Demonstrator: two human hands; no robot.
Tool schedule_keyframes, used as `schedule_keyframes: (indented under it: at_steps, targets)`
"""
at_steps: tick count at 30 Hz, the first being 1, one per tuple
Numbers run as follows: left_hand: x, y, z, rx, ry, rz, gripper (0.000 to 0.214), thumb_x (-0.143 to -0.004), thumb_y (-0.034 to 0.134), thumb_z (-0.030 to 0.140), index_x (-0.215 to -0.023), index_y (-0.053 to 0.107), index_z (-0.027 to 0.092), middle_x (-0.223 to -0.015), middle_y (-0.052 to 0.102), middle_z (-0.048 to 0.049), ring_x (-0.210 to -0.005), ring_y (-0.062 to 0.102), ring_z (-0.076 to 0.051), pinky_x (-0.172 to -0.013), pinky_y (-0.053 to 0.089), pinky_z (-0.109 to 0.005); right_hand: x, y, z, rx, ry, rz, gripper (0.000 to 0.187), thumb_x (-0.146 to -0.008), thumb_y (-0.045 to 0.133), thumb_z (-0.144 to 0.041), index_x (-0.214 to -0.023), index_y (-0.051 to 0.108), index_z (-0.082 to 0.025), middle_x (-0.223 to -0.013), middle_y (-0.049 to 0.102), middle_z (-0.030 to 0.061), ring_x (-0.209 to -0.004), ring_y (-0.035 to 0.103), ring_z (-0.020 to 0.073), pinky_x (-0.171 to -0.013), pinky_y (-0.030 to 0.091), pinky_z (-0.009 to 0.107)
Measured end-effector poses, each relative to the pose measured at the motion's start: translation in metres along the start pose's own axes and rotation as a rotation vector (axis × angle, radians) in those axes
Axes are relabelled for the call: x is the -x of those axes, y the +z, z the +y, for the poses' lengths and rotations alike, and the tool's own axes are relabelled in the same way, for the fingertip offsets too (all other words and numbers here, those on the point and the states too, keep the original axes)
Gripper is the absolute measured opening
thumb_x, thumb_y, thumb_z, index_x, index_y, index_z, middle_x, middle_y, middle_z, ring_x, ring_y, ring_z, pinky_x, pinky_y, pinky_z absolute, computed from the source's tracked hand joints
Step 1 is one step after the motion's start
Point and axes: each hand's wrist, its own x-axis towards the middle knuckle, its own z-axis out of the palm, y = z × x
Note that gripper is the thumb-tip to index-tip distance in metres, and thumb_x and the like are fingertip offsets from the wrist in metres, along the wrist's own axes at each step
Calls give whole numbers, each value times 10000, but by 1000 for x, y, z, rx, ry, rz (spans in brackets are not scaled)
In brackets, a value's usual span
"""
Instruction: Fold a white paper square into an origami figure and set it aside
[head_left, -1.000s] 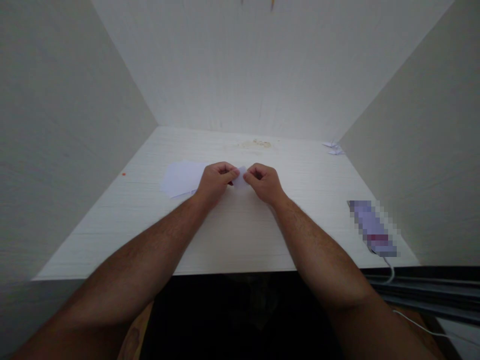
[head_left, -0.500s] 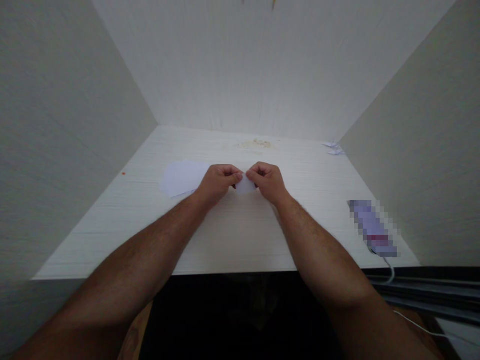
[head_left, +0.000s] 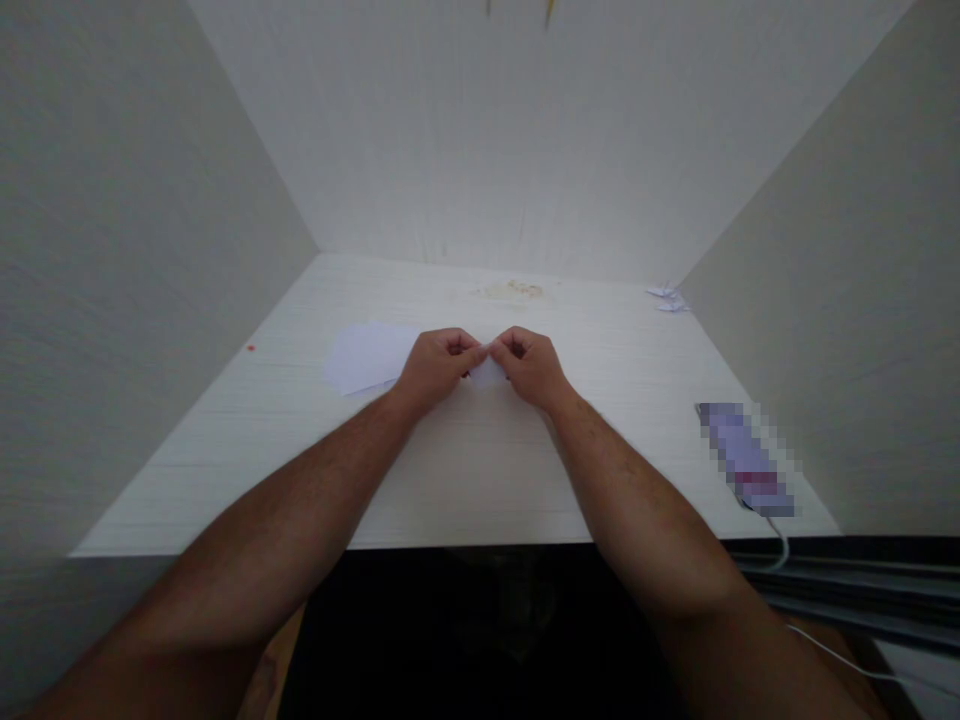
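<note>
A small piece of white paper (head_left: 487, 374) is held between my two hands over the middle of the table. My left hand (head_left: 448, 362) pinches its upper edge from the left with thumb and forefinger. From the right, my right hand (head_left: 527, 362) pinches the same edge, its fingertips almost touching those of the left. Parts of the paper are hidden behind the fingers. Just left of my left hand lies a loose stack of white paper sheets (head_left: 369, 355).
Small folded white paper pieces (head_left: 669, 299) lie in the far right corner of the white table (head_left: 480, 480). A pixelated flat device (head_left: 746, 460) with a white cable (head_left: 782, 548) rests at the right. Panels enclose the left, back and right sides. A brownish stain (head_left: 517, 289) marks the back.
My fingertips have come slightly closer together along the paper's upper edge. The view has shifted a little; the other things stay where they were.
</note>
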Motion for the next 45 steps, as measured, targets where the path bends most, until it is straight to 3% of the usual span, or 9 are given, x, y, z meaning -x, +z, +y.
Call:
schedule_keyframes:
  at_steps: [4,11,20,24,28,31,33,39,45]
  targets:
    - [1,3,0,54,14,60,163,-694,712,301,-643,654,157,-592,621,-7,-540,524,-105,-535,420,-232,1,0,-4,66,-28,21,223,-816,558,-350,-659,528,-194,-573,493,-36,-551,417,102,-535,320,247]
    - [2,5,1,9,13,-3,141,-709,684,279,-647,658,156,-583,602,5,-541,518,-101,-528,414,-228,3,-2,-11,181,-68,45,212,-791,553,-259,-597,497,-192,-556,481,-37,-551,418,99,-541,307,246]
    - [0,7,2,78,-36,157,156,-676,689,275,-614,616,153,-534,585,13,-491,509,-95,-484,401,-219,-1,4,-6,420,-82,37,426,-917,485,-441,-576,464,-188,-536,441,-35,-546,389,99,-554,233,274]
    - [0,6,3,102,-44,178,151,-672,691,259,-604,607,154,-510,575,17,-471,499,-89,-470,388,-212,-2,3,-3,395,-46,54,524,-905,502,-515,-505,408,-191,-489,379,-45,-507,339,90,-533,221,277]
    - [-2,4,0,99,-47,202,168,-704,685,287,-620,620,156,-497,565,18,-446,474,-86,-438,358,-210,-2,0,1,269,-32,185,382,-872,567,-482,-630,537,-189,-559,494,-39,-532,421,97,-538,316,250]
    - [-3,4,-3,73,-69,207,170,-709,696,306,-660,652,149,-533,592,8,-445,477,-86,-430,367,-212,-1,0,3,232,-182,223,119,-818,642,-311,-830,635,-193,-774,634,2,-663,541,118,-609,418,251]
    - [-4,5,-4,120,-82,191,180,-692,718,318,-705,675,144,-604,631,-6,-482,518,-96,-446,409,-219,0,2,5,243,-273,178,57,-809,635,-239,-838,658,-196,-850,667,28,-749,589,138,-652,460,266]
    - [-3,8,-3,447,-205,80,240,-673,731,321,-786,704,111,-724,676,-54,-623,623,-151,-557,525,-284,1,7,8,209,-268,134,117,-794,680,-258,-893,695,-198,-959,713,55,-807,642,159,-658,531,289]
    - [-4,3,-3,634,-239,43,252,-645,768,272,-811,703,95,-774,695,-67,-674,647,-154,-656,542,-308,2,6,4,113,-250,97,283,-736,760,-331,-977,694,-198,-1026,712,73,-904,662,181,-675,568,297]
